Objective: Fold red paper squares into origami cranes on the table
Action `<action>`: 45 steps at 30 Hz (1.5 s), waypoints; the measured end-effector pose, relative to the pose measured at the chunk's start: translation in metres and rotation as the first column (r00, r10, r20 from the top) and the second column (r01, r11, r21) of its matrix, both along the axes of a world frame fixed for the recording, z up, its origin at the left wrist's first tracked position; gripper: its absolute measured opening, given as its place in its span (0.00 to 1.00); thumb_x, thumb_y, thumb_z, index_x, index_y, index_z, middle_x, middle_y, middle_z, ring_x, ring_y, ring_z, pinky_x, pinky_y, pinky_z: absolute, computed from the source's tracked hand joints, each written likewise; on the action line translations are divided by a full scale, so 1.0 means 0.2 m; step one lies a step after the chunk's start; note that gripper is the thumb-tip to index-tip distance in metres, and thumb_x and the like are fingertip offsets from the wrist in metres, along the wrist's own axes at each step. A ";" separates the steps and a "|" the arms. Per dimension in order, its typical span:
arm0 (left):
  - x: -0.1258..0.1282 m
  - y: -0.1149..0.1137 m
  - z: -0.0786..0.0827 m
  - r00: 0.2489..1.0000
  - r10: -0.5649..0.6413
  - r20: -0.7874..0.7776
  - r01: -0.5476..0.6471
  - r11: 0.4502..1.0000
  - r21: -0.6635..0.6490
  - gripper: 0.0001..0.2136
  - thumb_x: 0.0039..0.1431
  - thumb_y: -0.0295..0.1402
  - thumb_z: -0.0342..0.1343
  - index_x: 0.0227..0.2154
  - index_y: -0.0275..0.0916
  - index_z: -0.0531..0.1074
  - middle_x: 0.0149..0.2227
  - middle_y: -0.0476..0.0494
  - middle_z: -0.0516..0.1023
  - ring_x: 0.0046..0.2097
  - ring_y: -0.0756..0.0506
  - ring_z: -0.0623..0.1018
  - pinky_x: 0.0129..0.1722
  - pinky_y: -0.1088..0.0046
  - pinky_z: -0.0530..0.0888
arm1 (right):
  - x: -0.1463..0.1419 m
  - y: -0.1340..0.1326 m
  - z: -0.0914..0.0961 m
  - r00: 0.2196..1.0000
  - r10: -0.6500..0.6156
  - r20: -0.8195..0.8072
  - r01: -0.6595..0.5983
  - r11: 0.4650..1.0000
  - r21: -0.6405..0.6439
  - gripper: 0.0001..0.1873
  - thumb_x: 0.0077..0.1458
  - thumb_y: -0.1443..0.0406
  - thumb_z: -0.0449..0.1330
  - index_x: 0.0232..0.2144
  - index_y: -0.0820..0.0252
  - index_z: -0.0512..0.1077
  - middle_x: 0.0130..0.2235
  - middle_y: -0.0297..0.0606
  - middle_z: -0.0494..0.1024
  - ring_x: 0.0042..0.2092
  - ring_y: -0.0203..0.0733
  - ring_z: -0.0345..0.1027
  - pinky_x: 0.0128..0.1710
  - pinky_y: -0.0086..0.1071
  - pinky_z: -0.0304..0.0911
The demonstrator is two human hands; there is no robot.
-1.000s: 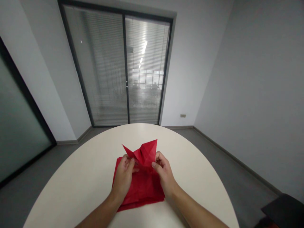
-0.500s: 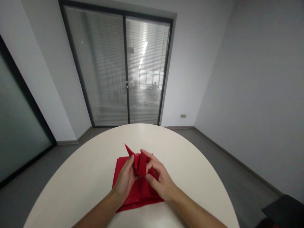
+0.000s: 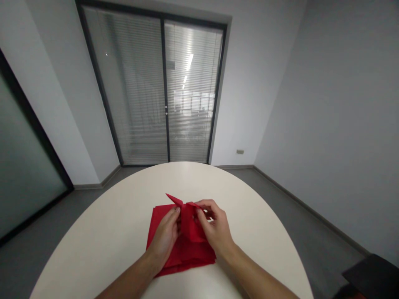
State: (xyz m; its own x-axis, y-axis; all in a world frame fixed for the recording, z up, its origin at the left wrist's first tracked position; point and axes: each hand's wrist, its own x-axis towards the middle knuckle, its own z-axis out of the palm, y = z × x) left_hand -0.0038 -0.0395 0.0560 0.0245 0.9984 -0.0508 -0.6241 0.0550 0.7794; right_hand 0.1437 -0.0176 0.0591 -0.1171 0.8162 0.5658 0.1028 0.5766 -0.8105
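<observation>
A red folded piece (image 3: 188, 222), of cloth or stiff paper, is held up between my two hands over the table. One pointed tip sticks out from it to the upper left. On its left side, my left hand (image 3: 166, 236) pinches it with the thumb along the edge. From the right, my right hand (image 3: 217, 227) has thumb and fingers closed on the other edge, which spreads into a flap. Beneath both hands lies a flat red layered sheet (image 3: 183, 254); whether it joins the held piece is hidden.
The round cream table (image 3: 118, 232) fills the lower middle. Beyond it stand a glass partition with blinds (image 3: 140, 104) and grey-white walls. A dark flat object (image 3: 370, 272) shows at the lower right, beside the table.
My right hand has turned and drawn its side of the red piece outward, opening a flap. The pointed tip has tilted lower to the right. My left hand has shifted only slightly.
</observation>
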 end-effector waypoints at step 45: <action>-0.07 -0.01 0.07 0.663 0.214 -0.717 0.065 0.938 0.340 0.07 0.58 0.36 0.59 0.31 0.40 0.79 0.34 0.42 0.82 0.35 0.42 0.79 0.37 0.70 0.72 | 0.08 0.09 0.05 0.818 0.497 -0.289 -0.574 0.741 -0.348 0.23 0.47 0.54 0.71 0.29 0.56 0.60 0.28 0.26 0.66 0.27 0.30 0.56 0.27 0.25 0.53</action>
